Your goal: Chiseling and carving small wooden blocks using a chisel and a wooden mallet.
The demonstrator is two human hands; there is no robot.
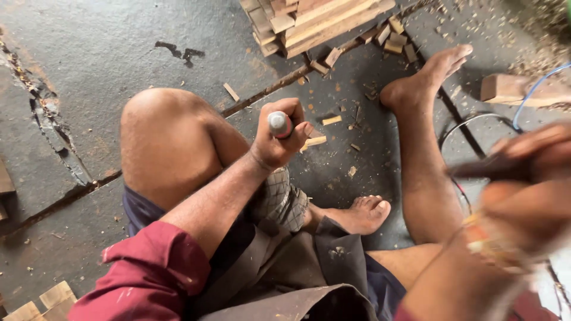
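- Two hands show: left hand is fisted around a grey-topped tool handle.
- Right hand, blurred, grips a dark tool.
- Stacked wooden blocks lie beyond.

Your left hand sits near the middle of the frame, fingers curled into a tight fist with the knuckles toward the top, the forearm running down to the lower left into a rolled red sleeve. Your right hand is at the right edge, close to the camera and blurred, fingers bent inward in a grip; its wrist and forearm slant down toward the bottom right corner of the frame.
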